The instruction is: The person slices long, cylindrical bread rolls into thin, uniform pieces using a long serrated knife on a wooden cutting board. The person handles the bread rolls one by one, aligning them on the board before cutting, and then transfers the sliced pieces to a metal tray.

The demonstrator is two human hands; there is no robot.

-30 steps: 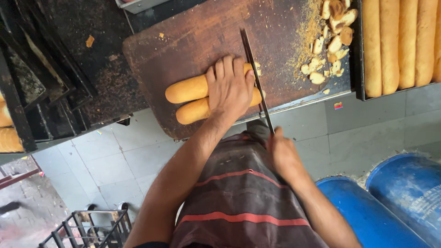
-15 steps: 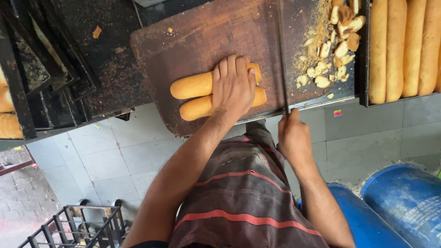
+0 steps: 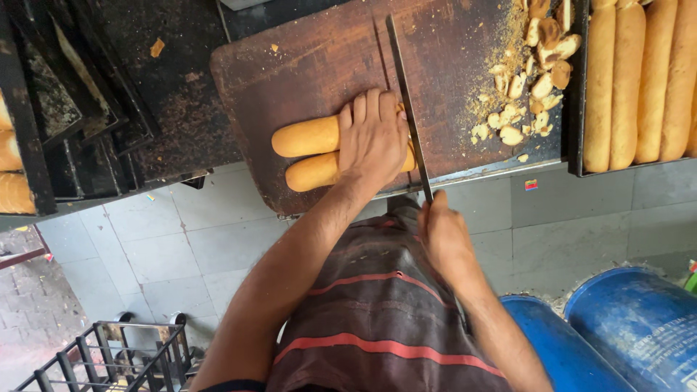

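Pressing two bread rolls (image 3: 308,152) at board centre, left hand (image 3: 372,138) flat, fingers spread. Right hand (image 3: 443,236) fisted on knife (image 3: 406,101); blade swung back from 3 o'clock, now touching roll ends, cut offcuts (image 3: 534,87) at 2 o'clock.

Your two bread rolls (image 3: 308,151) are golden tan on a dark reddish-brown cutting board (image 3: 319,65), with pale beige cut ends (image 3: 534,87) piled nearby. Your shirt (image 3: 377,312) is brownish grey with red stripes (pretty faded), and those barrels (image 3: 624,327) are bright blue against grey tiles (image 3: 181,247).
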